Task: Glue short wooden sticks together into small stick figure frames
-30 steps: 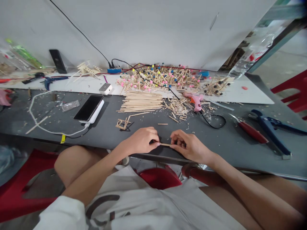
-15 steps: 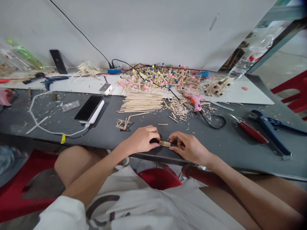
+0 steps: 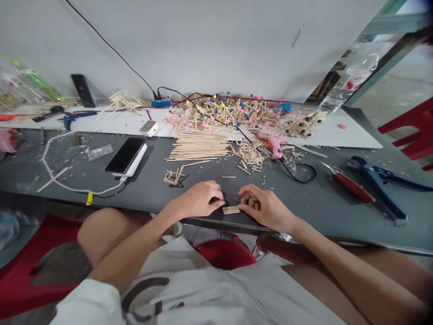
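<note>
A small bundle of short wooden sticks lies flat near the front edge of the grey table. My left hand pinches its left end with thumb and forefinger. My right hand holds its right end the same way. A single short stick lies just behind my hands, and a small glued stick frame sits behind my left hand.
A stack of long sticks, a heap of cut pieces, a pink glue gun with its cord, a pile of bead-tipped stick models, a phone on a power bank, red-handled pliers and a blue tool.
The stick piece between my fingers has turned from edge-on to lying flat as a small side-by-side bundle and sits slightly lower on the table. Both hands stay on its ends.
</note>
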The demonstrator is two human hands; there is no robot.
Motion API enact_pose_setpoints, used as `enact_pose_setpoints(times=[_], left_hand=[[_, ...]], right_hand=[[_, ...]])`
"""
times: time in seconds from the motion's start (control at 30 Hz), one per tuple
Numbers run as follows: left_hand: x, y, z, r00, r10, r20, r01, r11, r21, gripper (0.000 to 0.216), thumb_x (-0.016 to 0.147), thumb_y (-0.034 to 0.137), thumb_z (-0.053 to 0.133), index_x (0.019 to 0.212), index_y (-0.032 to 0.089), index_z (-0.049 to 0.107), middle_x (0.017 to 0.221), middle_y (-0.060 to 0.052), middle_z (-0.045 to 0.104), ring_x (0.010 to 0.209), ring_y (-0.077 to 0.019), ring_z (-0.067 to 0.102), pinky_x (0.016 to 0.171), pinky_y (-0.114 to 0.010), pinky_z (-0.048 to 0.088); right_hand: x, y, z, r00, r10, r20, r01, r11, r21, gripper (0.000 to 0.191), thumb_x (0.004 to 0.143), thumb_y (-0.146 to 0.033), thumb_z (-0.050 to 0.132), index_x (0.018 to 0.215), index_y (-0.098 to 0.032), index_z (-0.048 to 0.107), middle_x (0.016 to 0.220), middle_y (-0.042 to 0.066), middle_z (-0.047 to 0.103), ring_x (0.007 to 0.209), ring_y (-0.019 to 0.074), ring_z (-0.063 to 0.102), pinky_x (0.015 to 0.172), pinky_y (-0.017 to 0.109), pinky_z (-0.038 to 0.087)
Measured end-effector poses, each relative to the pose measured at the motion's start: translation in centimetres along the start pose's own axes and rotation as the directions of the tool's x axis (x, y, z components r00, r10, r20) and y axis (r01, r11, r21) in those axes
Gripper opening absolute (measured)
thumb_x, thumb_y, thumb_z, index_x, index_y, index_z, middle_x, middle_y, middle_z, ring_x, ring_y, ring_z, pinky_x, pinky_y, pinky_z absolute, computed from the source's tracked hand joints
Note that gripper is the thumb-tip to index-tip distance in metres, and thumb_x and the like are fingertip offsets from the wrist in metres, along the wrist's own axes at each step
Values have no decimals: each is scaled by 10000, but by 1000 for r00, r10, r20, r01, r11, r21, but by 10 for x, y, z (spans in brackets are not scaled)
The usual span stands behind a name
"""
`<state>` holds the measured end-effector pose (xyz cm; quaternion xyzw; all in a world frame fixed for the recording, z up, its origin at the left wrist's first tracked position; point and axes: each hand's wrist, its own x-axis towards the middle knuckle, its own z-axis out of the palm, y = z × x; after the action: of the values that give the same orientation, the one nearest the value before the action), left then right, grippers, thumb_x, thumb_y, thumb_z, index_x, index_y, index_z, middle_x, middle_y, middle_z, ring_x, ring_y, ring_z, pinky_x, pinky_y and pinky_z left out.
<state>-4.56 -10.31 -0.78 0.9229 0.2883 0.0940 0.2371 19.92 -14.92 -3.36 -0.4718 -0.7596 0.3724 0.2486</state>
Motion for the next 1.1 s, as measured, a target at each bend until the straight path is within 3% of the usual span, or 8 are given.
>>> enact_pose_setpoints(times=[0.1,0.2,0.37,0.53,0.8,0.97,1.1], left_hand=[[0,0,1,998,-53,-37,53,998,21,198,933,216,552,835,151,711,795,-54,643,805,-173,610,748,-273,451],[-1,2,4,993,-66,-95,70,997,39,177,931,225,558,882,155,714,863,-56,646,834,-169,616,767,-274,458],[-3,11,14,995,40,-95,-30,994,101,187,927,313,593,923,182,727,938,-51,650,900,-171,609,782,-272,464],[-4,19,22,993,92,-77,-72,969,237,255,955,315,551,836,166,721,874,-52,629,848,-165,575,728,-279,449],[-5,23,28,988,144,-59,-115,933,341,321,987,291,484,796,148,698,838,-61,601,833,-175,538,695,-298,435],[-6,24,29,988,127,-91,-90,938,335,320,991,298,473,826,149,703,867,-65,604,833,-174,538,691,-298,433],[-6,24,30,989,114,-91,-80,945,316,335,993,302,462,816,148,700,854,-65,601,848,-182,546,687,-301,442]], right_hand=[[2,0,-2,998,46,-39,-46,999,-3,197,870,-265,615,1038,-200,535,690,-41,605,534,98,530,541,210,439],[2,1,-2,999,12,-46,-14,999,-37,111,882,-240,598,984,-196,602,720,-18,606,568,105,529,544,213,436],[-1,0,2,987,-160,-3,158,977,-144,99,890,-212,622,953,-206,699,830,27,650,698,132,597,644,237,454],[-1,3,9,981,-193,-11,188,965,-182,119,907,-210,617,903,-201,735,845,40,667,698,132,617,660,245,457],[1,3,6,986,-165,-10,162,978,-128,108,887,-199,636,848,-197,736,807,22,673,704,131,614,653,239,451],[10,8,3,986,-30,-165,7,991,-134,60,850,-233,677,882,-199,715,782,2,687,634,119,574,625,236,442],[17,6,6,983,15,-182,-51,979,-197,63,779,-234,733,813,-199,693,708,-22,665,581,112,543,589,233,416]])
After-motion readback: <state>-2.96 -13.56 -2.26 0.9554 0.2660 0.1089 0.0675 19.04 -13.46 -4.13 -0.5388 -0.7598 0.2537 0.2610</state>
